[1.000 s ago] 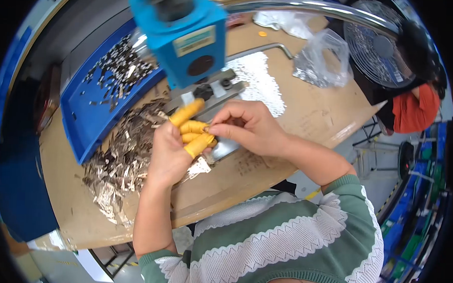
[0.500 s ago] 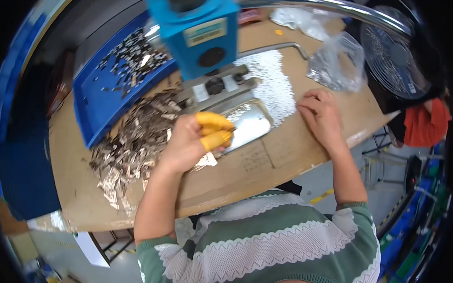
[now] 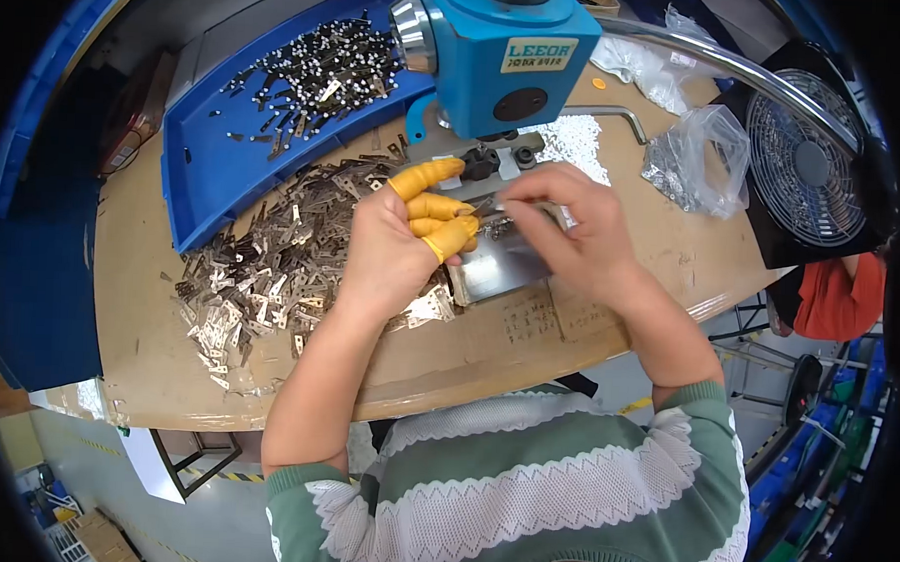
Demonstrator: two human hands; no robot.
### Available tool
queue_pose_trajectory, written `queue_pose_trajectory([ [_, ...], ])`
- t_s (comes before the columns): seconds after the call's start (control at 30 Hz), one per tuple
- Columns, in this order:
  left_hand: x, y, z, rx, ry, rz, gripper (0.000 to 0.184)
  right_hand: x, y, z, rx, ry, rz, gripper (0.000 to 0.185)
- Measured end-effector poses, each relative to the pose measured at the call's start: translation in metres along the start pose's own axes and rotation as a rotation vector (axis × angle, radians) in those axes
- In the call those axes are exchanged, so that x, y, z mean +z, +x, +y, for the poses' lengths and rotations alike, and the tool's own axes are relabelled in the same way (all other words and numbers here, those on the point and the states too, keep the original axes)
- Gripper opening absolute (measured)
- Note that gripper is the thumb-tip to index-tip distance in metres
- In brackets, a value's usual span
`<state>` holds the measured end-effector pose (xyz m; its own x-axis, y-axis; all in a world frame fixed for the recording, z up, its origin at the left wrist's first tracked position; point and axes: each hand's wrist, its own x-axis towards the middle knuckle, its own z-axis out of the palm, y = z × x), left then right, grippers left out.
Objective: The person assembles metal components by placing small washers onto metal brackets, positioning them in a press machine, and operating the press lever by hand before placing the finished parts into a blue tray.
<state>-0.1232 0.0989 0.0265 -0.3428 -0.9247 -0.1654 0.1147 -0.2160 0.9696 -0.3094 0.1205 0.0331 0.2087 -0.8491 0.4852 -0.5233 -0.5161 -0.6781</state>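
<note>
Right hand point(image 3: 593, 230) has come in — two hands nearly together, left hand point(image 3: 400, 248) clamped on one strip point(image 3: 484, 208) (right's grip unclear).

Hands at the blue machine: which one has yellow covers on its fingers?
The left hand: yellow covers wrap its fingers, while the right hand shows only bare skin.

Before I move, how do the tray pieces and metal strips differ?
The tray pieces show white bits; the metal strips look bare. The tray pieces sit inside the blue tray; the metal strips lie directly on the table. Both are loose heaps of small parts.
</note>
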Motion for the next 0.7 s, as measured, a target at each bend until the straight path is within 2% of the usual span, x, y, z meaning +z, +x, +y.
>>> queue_pose_trajectory([
  [0.13, -0.004, 0.000, 0.002, -0.002, 0.008, -0.005, 0.053, 0.016, 0.005, 0.001, -0.221, -0.254, 0.064, 0.012],
  [0.27, -0.002, 0.000, 0.000, 0.005, 0.017, -0.019, 0.056, 0.019, 0.000, 0.006, -0.169, -0.270, 0.077, 0.013],
  [0.37, 0.000, 0.001, -0.002, 0.024, 0.034, -0.030, 0.060, 0.019, -0.001, 0.007, -0.217, -0.318, 0.089, 0.012],
  [0.47, 0.003, 0.002, 0.000, 0.018, 0.019, -0.035, 0.062, 0.016, -0.002, 0.008, -0.086, -0.224, 0.072, 0.011],
  [0.57, 0.006, 0.004, -0.001, 0.051, 0.034, -0.037, 0.064, 0.014, -0.003, 0.012, -0.196, -0.284, 0.101, 0.010],
  [0.7, -0.002, 0.014, 0.000, -0.027, -0.051, -0.107, 0.061, 0.003, -0.004, 0.007, 0.127, 0.023, -0.044, 0.011],
])
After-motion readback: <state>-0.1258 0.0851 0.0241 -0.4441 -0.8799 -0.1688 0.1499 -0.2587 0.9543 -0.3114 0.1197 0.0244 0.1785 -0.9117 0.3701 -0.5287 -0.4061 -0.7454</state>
